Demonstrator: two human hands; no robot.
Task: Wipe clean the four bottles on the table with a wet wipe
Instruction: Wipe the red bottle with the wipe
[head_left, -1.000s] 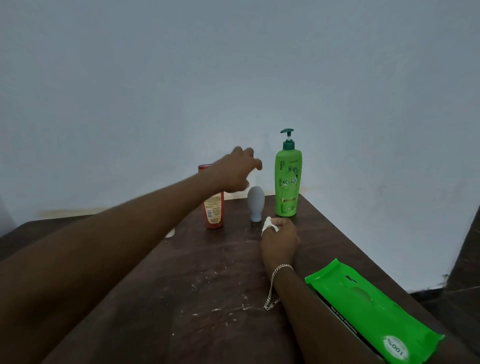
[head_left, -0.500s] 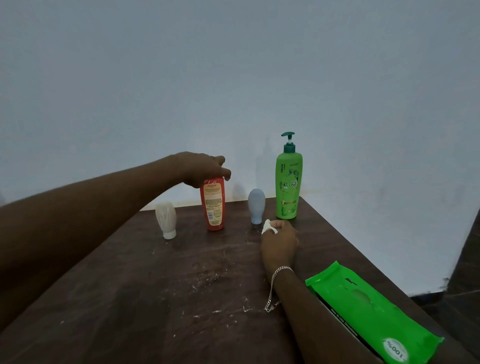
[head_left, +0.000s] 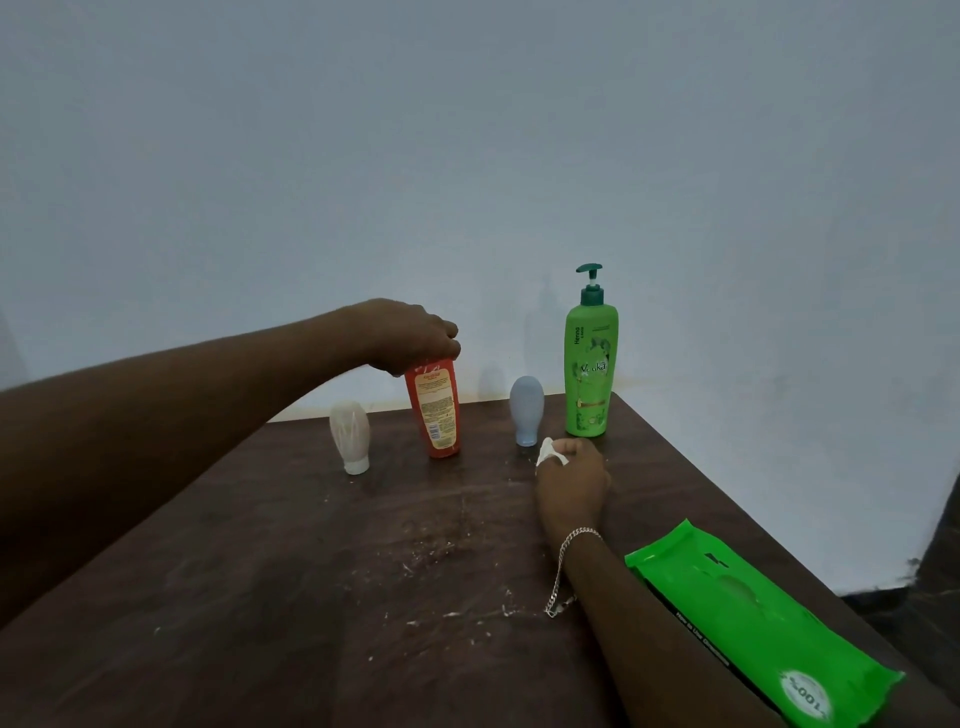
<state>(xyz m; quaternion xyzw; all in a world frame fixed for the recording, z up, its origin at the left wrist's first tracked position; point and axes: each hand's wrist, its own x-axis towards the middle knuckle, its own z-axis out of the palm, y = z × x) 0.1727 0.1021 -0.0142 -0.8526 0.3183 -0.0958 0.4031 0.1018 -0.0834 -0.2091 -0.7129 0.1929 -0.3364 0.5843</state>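
Note:
Four bottles stand in a row at the far side of the dark wooden table (head_left: 260, 597): a small white bottle (head_left: 350, 435), a red tube bottle (head_left: 434, 410), a small grey-blue bottle (head_left: 526, 409) and a tall green pump bottle (head_left: 590, 369). My left hand (head_left: 410, 335) reaches over from the left and grips the top of the red bottle, which leans slightly. My right hand (head_left: 571, 480) rests on the table just in front of the grey-blue and green bottles, holding a crumpled white wet wipe (head_left: 548, 451) that sticks out past its fingers.
A green wet wipe pack (head_left: 753, 618) lies at the table's right edge, beside my right forearm. White crumbs and smears dot the table's middle. A pale wall stands right behind the bottles. The table's right edge drops off to a dark floor.
My left hand moved left from above the grey-blue bottle to the red bottle and closed on its top. The white bottle came into view. My right hand stayed put.

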